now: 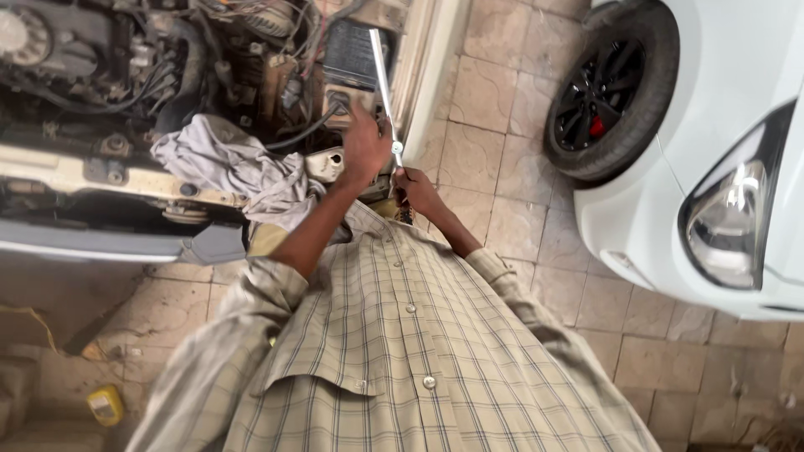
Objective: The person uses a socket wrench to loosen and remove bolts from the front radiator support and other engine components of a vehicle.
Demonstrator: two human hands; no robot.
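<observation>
**Two hands on a long chrome rod at an open engine bay**

The left hand was raised at the end of a bare forearm, its back to the camera, fingers curled around the lower part of a long, thin chrome metal rod. The rod slanted up and slightly left from the hands, its upper end over a dark rectangular block in the open engine bay. The right hand sat just below and to the right of the left, fist closed at the rod's bottom end; what exactly it gripped there could not be told, since the fingers hid it. Both forearms came out of rolled sleeves of a beige checked shirt that filled the lower middle of the view.

A crumpled grey cloth lay draped over the cream-coloured front edge of the bay, just left of the left forearm. On the tiled stone floor, a small yellow plastic container stood at lower left; its contents could not be seen. To the right, well apart, stood a white car with a black wheel and a clear headlamp
</observation>
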